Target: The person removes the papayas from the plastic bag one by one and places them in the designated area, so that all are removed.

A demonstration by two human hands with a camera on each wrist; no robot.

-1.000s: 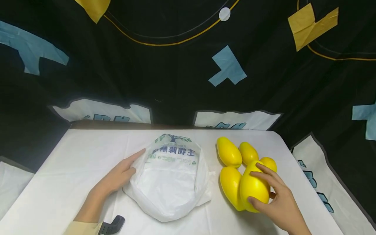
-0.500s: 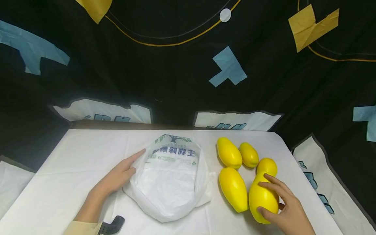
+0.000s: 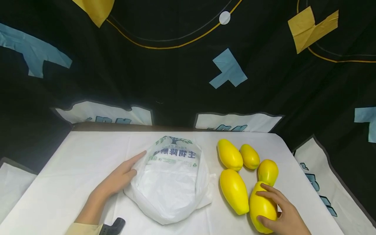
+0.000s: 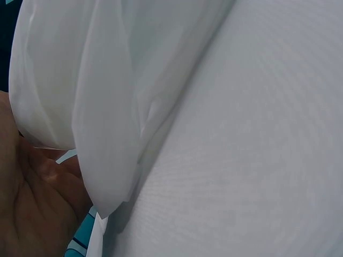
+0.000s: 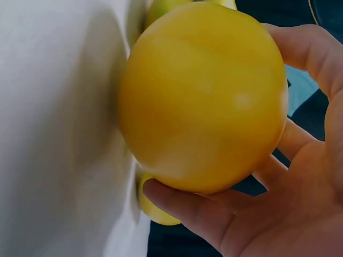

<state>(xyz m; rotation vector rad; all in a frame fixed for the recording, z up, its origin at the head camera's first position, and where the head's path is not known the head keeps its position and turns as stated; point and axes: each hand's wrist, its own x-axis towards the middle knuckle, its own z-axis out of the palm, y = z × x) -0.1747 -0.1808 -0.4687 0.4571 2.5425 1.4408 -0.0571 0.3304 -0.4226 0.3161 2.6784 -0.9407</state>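
Observation:
A white plastic bag (image 3: pixel 167 186) with printed lettering sits on the table, its mouth spread wide. At the bag's left rim, my left hand (image 3: pixel 117 179) touches it with a straight index finger. In the left wrist view the bag's film (image 4: pixel 104 107) hides part of the left hand (image 4: pixel 43 198). My right hand (image 3: pixel 283 210) holds a smooth, yellow, papaya-like fruit (image 3: pixel 262 209) at the front right, its fingers and thumb curved round it. The right wrist view shows the fruit (image 5: pixel 203 101) end-on, between the thumb and fingers of the right hand (image 5: pixel 300 187).
Several more yellow fruits lie right of the bag: one long one (image 3: pixel 234 192) beside the held fruit, another long one (image 3: pixel 230 155) behind, and shorter ones (image 3: pixel 249 156). The white tabletop (image 3: pixel 85 156) ends at a dark cloth (image 3: pixel 176 81) with blue and yellow patches.
My right hand has moved the held fruit rightward and nearer the front, away from the others it overlapped. My left hand and the bag have stayed in place.

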